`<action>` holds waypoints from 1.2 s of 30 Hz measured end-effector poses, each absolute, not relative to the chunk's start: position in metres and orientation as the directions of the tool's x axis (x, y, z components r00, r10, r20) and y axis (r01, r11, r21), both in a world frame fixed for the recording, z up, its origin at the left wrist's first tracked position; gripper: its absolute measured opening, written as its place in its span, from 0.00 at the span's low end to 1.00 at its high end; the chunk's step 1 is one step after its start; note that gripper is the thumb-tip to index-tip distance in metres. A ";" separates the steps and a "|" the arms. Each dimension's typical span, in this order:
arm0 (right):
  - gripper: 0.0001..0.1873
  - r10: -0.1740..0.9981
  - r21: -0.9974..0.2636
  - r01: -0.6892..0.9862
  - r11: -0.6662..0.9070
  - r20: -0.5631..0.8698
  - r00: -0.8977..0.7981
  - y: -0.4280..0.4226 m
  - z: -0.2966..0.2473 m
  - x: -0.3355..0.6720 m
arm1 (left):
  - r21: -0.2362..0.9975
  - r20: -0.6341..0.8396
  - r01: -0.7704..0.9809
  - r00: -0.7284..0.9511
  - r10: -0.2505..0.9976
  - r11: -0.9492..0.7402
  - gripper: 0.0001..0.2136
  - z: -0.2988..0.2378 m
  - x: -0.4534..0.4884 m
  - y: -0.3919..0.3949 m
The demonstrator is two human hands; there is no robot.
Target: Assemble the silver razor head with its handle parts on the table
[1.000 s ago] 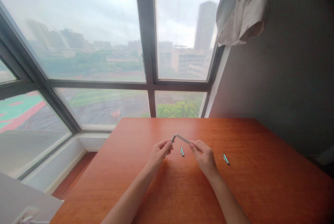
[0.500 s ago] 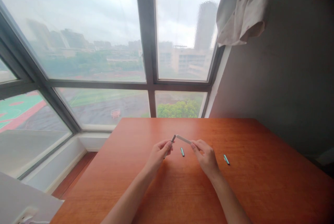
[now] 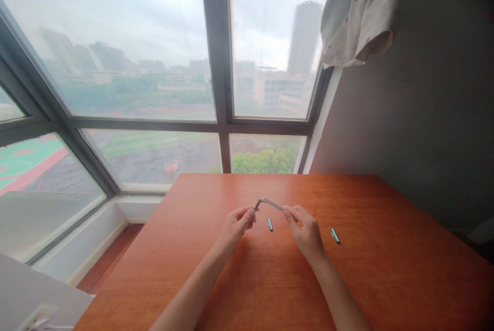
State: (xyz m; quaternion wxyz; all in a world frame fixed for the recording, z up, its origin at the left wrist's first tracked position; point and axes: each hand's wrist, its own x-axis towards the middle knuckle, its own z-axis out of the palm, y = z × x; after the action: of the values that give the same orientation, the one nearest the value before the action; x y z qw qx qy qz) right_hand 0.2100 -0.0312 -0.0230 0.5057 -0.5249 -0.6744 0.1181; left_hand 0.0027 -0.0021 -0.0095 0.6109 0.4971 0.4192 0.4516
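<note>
Both of my hands are raised a little over a reddish-brown wooden table (image 3: 386, 269). My left hand (image 3: 235, 228) pinches a short dark piece (image 3: 257, 204), only its tip showing past the fingers. My right hand (image 3: 304, 230) pinches a pale slim stick (image 3: 273, 204). The ends of the two pieces meet between my hands. On the table between the hands lies a small teal cap-like piece (image 3: 269, 224). A second teal piece (image 3: 334, 235) lies to the right of my right hand.
Large windows with a dark frame (image 3: 219, 115) stand beyond the table's far edge. A grey wall (image 3: 424, 104) runs along the right side, with a pale garment (image 3: 355, 12) hanging at its top. A white object (image 3: 34, 310) sits at bottom left.
The pale stick in my right hand has shifted slightly, so its end now touches the dark piece in my left hand. The teal pieces have not moved.
</note>
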 end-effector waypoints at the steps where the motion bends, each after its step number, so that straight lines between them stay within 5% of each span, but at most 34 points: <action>1: 0.17 0.828 -0.694 0.583 0.423 0.558 0.063 -0.031 -0.023 0.210 | 0.986 -0.063 -0.135 0.236 0.970 0.097 0.22 -0.009 0.003 -0.002; 36: 0.15 0.855 -0.761 0.490 0.424 0.515 0.059 -0.032 -0.023 0.208 | 0.979 -0.052 -0.178 0.248 0.967 0.098 0.20 -0.015 0.004 -0.001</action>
State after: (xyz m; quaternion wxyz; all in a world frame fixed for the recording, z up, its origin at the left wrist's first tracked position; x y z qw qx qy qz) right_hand 0.2079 -0.0315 -0.0231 0.5218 -0.5072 -0.6632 0.1750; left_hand 0.0035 -0.0006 -0.0146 0.6209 0.4884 0.4043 0.4610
